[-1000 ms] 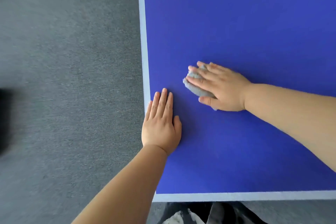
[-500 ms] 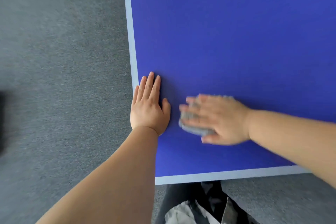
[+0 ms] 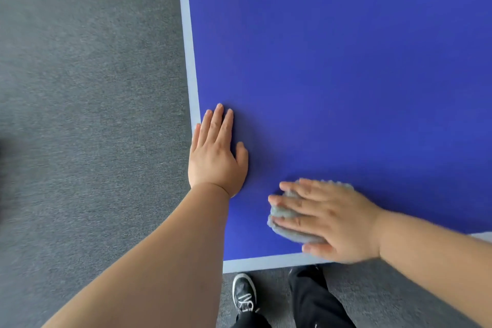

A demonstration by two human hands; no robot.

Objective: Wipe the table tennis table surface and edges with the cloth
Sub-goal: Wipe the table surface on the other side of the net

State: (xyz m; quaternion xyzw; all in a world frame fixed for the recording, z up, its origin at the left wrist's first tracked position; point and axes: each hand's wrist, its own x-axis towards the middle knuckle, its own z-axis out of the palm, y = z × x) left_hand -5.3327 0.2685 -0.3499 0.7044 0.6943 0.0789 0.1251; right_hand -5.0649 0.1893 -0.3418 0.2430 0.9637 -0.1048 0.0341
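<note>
The blue table tennis table fills the upper right, with a pale border line along its left edge and its near edge. My left hand lies flat, palm down, on the surface beside the left edge, with nothing in it. My right hand presses a crumpled grey cloth flat onto the table close to the near edge; its thumb reaches the near border line. Most of the cloth is hidden under the fingers.
Grey carpet covers the floor to the left of the table and below it. My dark trouser legs and a black-and-white shoe stand just under the near edge. A dark blurred shape sits at the far left.
My right hand has slid the cloth toward me, from the middle of the surface down to the near edge. My left hand stays flat by the left edge. The view has tilted down.
</note>
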